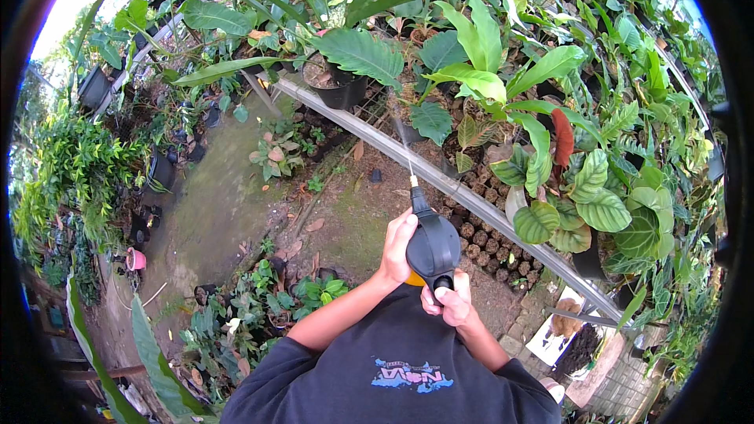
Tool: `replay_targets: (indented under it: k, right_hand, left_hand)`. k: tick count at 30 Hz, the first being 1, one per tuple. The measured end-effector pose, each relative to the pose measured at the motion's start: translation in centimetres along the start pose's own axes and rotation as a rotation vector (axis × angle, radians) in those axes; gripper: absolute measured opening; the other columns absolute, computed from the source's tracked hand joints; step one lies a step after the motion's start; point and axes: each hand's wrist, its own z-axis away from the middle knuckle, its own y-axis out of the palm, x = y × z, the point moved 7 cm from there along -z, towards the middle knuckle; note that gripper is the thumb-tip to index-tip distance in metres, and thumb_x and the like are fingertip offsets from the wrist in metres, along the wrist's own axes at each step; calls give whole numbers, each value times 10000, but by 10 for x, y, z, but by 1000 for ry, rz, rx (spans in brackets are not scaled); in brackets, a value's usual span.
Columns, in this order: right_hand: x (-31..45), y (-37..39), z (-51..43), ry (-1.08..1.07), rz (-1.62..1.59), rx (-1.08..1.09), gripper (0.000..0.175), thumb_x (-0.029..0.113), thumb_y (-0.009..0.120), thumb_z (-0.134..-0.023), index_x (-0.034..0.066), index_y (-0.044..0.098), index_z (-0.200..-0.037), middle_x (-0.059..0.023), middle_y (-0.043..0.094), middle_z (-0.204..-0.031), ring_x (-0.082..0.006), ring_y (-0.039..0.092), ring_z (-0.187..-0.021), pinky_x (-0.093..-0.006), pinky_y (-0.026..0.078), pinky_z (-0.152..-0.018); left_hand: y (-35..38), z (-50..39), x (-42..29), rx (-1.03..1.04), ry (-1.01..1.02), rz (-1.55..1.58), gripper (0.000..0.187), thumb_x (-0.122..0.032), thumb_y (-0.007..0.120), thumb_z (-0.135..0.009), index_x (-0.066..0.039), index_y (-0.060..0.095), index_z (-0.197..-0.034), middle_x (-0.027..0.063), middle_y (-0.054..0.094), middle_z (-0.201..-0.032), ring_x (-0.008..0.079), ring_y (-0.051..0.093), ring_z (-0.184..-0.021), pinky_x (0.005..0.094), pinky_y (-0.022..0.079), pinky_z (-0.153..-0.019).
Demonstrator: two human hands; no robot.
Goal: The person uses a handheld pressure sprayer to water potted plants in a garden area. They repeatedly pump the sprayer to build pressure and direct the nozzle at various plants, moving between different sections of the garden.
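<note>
A pump sprayer with a black head (pixel 433 244) and a brass-coloured nozzle is held between both hands in front of the chest. My left hand (pixel 399 250) wraps around the left side of the sprayer, over its yellow body, which is mostly hidden. My right hand (pixel 450 300) grips the handle at the near end, with the thumb on its black knob. A fine spray leaves the nozzle towards a black plant pot (pixel 336 91) and broad green leaves (pixel 433 121) on the metal-framed bench.
The bench's metal rail (pixel 377 135) runs diagonally ahead, with many potted plants behind it. Small soil-filled pots (pixel 480 241) stand beneath. Low plants (pixel 312 294) grow at the left, and a pink pot (pixel 136 259) lies farther off. Dark soil (pixel 580 350) lies at the lower right.
</note>
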Motion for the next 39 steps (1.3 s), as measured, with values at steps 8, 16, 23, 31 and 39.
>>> replay_targets:
  k: [8, 16, 23, 31, 39]
  right_hand:
    - [-14, 14, -11, -13, -1, 49, 372, 277, 611, -915, -42, 533, -741, -36, 500, -598, -101, 438, -476, -253, 356, -439]
    - [-30, 18, -16, 26, 75, 78, 346, 275, 579, -952, -26, 532, -788, -12, 496, -601, -78, 427, -490, -235, 343, -448]
    - [-33, 14, -17, 157, 99, 220, 291, 248, 529, -964, -8, 525, -827, -6, 495, -632, -71, 429, -532, -227, 333, -477]
    - [-23, 3, -15, 193, 92, 313, 286, 242, 526, -952, -11, 522, -818, -11, 481, -620, -78, 418, -519, -234, 330, -472]
    - [-13, -24, -1, 195, 86, 375, 290, 226, 533, -921, -19, 520, -767, -22, 491, -607, -86, 415, -505, -245, 331, -465]
  left_hand:
    - [-18, 4, -14, -35, 21, -19, 464, -396, 435, -971, 37, 575, -1062, 84, 642, -915, 132, 594, -805, 265, 472, -746]
    - [-39, 6, -3, -71, 27, -20, 478, -394, 432, -961, 49, 596, -1038, 105, 655, -899, 152, 614, -794, 277, 485, -740]
    - [-50, 16, 1, -164, 81, -60, 491, -400, 431, -957, 55, 606, -1020, 106, 658, -880, 151, 616, -774, 273, 483, -717]
    - [-38, 24, -1, -289, 127, -133, 512, -430, 446, -958, 53, 604, -1025, 101, 654, -877, 147, 606, -770, 266, 476, -715]
    - [-11, 30, 11, -247, 186, -94, 554, -457, 465, -941, 73, 584, -1051, 129, 662, -934, 166, 624, -819, 281, 489, -758]
